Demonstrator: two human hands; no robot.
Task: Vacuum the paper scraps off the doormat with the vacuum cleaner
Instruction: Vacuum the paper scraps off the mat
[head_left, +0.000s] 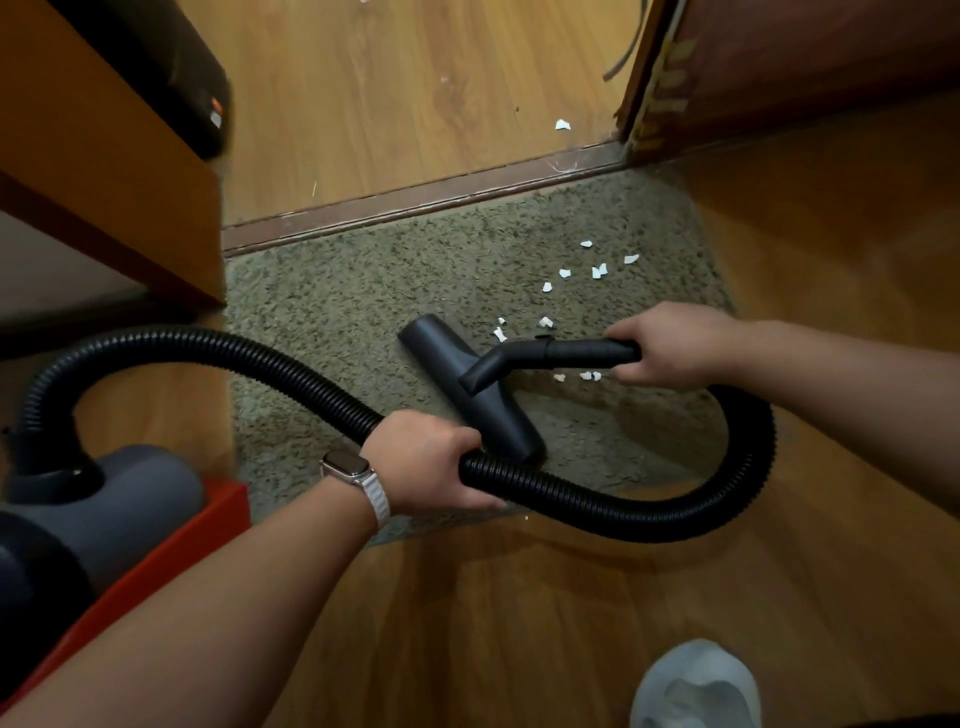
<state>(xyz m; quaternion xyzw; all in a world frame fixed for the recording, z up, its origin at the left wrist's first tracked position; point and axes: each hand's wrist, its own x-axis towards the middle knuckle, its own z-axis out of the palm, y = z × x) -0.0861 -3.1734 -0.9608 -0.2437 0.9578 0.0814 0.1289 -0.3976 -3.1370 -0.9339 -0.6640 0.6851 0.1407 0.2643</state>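
Observation:
A shaggy grey-green doormat (363, 312) lies before a door threshold. Several white paper scraps (597, 271) are scattered on its right half, some beside the nozzle. The dark floor nozzle (441, 358) rests on the mat's middle, joined to a black handle tube (571, 353). My right hand (670, 345) grips that handle tube. The black ribbed hose (675, 514) loops from the handle round to the grey vacuum body (104, 499) at the lower left. My left hand (426, 457), with a watch on the wrist, grips the hose just in front of the mat.
A wooden cabinet (93, 171) stands at the left, an open wooden door (779, 67) at the top right. A brown threshold strip (415, 200) edges the mat. One scrap (562, 124) lies beyond it on the laminate floor. A red box (171, 556) sits beside the vacuum; a grey shoe (696, 686) at the bottom.

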